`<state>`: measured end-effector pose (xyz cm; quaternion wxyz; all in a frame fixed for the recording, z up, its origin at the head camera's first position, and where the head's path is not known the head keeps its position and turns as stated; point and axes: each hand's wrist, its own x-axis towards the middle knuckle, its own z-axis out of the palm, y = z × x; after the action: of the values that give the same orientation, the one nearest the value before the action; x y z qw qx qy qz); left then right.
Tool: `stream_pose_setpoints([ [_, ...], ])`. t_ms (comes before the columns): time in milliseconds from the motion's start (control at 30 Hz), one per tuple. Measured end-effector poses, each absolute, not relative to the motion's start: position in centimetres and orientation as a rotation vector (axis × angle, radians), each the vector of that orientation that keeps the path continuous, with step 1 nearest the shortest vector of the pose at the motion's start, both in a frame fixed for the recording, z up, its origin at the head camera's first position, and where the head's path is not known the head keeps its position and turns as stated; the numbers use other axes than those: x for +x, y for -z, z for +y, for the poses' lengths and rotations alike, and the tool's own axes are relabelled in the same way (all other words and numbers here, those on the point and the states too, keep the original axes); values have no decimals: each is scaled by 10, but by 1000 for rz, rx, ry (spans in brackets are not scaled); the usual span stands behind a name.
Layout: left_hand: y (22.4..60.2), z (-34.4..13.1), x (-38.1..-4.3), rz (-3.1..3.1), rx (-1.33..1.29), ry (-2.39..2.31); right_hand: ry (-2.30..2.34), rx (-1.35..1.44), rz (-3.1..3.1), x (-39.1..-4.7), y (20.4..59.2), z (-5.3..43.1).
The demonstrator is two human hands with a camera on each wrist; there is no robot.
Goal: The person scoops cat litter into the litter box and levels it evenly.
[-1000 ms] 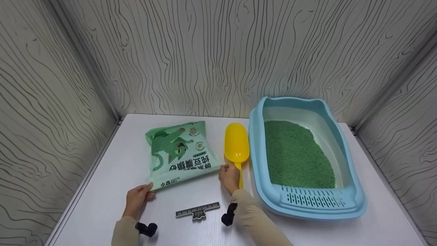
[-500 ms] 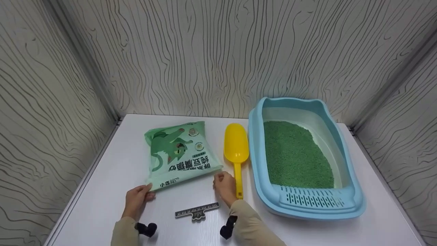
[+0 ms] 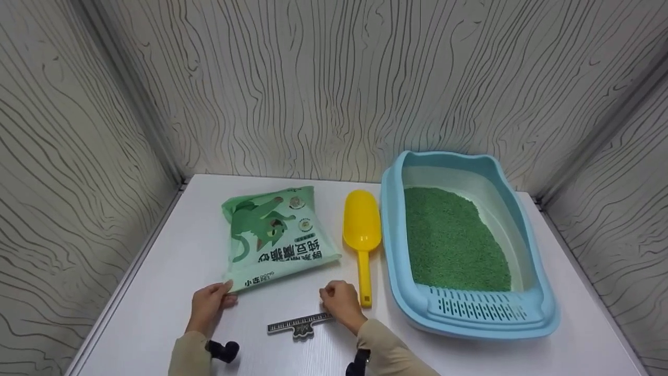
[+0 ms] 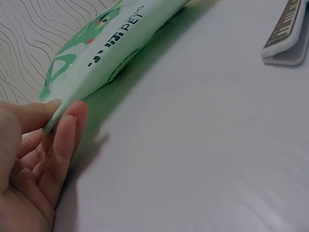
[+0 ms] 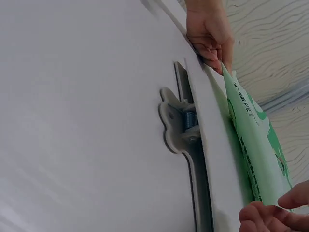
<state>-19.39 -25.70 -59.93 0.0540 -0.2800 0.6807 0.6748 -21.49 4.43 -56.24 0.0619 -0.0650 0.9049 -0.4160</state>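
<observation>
My left hand (image 3: pixel 209 305) pinches the near left corner of a green cat litter bag (image 3: pixel 276 230), which lies flat with a cartoon cat and printed writing on it. In the left wrist view the bag's edge runs between thumb and fingers (image 4: pixel 63 137). My right hand (image 3: pixel 342 303) is above the table just beyond the right end of a long bag clip (image 3: pixel 300 325), overlapping that end in the head view. Its fingers are loosely bent and hold nothing. The clip's spring and handle (image 5: pixel 174 121) show in the right wrist view, its jaws closed together.
A yellow scoop (image 3: pixel 361 224) lies between the bag and a blue litter box (image 3: pixel 394 235), its handle towards me. Green litter pellets (image 3: pixel 451 245) cover much of the box floor. Wood-patterned panels (image 3: pixel 292 94) stand behind and at both sides of the white table (image 3: pixel 182 245).
My right hand has drawn back from the bag's right corner and the scoop's handle towards the clip. The left hand keeps its pinch on the bag, and the bag has stayed in place.
</observation>
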Motion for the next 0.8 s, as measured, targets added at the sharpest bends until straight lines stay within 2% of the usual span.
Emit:
stream_pose_setpoints([
  [167, 599, -256, -193, 2076, -850, -2048, 1058, -261, 2682, -194, 556, 49],
  [433, 599, -255, -192, 2068, -834, -2115, 1101, -252, 2403, -166, 563, 46],
  [800, 601, -255, -195, 2024, -848, -2132, 1404, 7, 2218, -157, 575, 32],
])
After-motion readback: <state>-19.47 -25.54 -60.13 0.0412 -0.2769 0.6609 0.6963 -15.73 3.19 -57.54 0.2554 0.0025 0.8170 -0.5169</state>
